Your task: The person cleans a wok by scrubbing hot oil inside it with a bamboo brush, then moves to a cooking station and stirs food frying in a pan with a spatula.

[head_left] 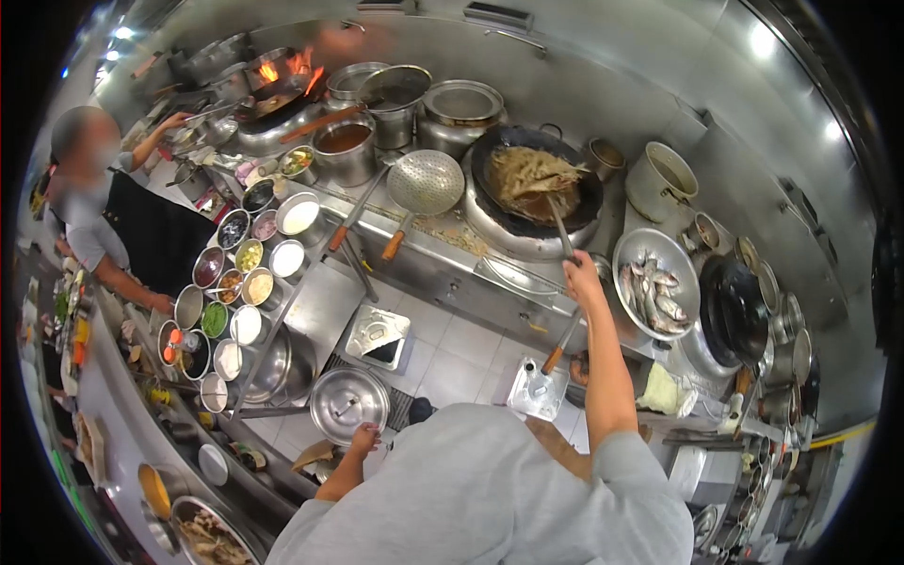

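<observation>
My right hand (582, 273) is wrapped around a long-handled wok tool (559, 224). Its far end disappears into a heap of pale brown food (537, 177), so its shape is hidden. The food and some brown liquid are in a black wok (591, 205) on the stove. Low in the view, my left hand (365, 438) hangs with its fingers curled beside a round metal lid (347, 403); whatever it may hold cannot be made out. To the right of my right hand stands a perforated metal bowl (621, 282) of whole fish (652, 294).
A perforated strainer (426, 182) lies left of the wok, near a pot of brown sauce (343, 137). Several ingredient containers (247, 325) line the left side. A co-worker (132, 207) stands at far left, one hand toward a flaming wok (282, 105). Black woks (734, 311) stand right.
</observation>
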`<action>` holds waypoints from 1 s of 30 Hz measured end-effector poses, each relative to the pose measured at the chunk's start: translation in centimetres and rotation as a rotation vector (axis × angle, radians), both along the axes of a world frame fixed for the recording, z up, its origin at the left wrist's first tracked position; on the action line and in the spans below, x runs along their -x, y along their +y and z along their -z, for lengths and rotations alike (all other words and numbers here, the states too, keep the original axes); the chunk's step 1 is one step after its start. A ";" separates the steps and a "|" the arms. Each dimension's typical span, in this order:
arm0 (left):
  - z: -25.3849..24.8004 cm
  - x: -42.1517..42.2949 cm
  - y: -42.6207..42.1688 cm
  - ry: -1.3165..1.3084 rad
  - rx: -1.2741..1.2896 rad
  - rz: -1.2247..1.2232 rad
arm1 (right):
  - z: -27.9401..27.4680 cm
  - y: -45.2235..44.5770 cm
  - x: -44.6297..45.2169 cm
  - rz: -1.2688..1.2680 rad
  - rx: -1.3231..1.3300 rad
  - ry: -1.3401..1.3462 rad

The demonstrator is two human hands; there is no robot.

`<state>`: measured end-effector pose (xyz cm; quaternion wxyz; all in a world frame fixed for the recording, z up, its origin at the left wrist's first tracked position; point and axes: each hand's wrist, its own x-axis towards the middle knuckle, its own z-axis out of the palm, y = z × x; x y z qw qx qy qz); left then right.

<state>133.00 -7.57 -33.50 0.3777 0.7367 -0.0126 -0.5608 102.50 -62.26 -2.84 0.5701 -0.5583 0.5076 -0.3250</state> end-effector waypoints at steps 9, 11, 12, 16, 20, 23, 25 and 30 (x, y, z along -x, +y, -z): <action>0.2 -1.1 -1.3 -0.001 0.029 -0.030 | -1.2 2.7 -1.7 0.009 -0.031 -0.045; 0.6 -0.4 -0.3 0.035 -0.016 0.024 | -1.1 2.6 -1.4 0.026 -0.054 -0.105; 0.8 -0.6 -0.6 0.060 -0.034 0.059 | -1.4 2.1 -1.7 0.024 -0.050 -0.175; 0.9 -0.6 -0.2 0.104 0.022 -0.048 | -0.4 3.7 1.2 0.110 -0.048 -0.128; 4.3 -1.2 0.7 0.103 0.065 0.058 | -3.2 4.2 4.3 0.117 -0.070 -0.036; 3.9 -1.2 0.0 0.122 0.105 -0.009 | -4.7 4.5 5.2 0.093 -0.059 -0.030; 2.2 -0.5 -0.7 0.099 0.124 -0.047 | -5.5 4.6 4.9 0.105 -0.031 -0.008; 0.9 0.5 -0.5 0.042 0.093 -0.035 | -5.9 2.8 3.3 0.088 -0.015 -0.037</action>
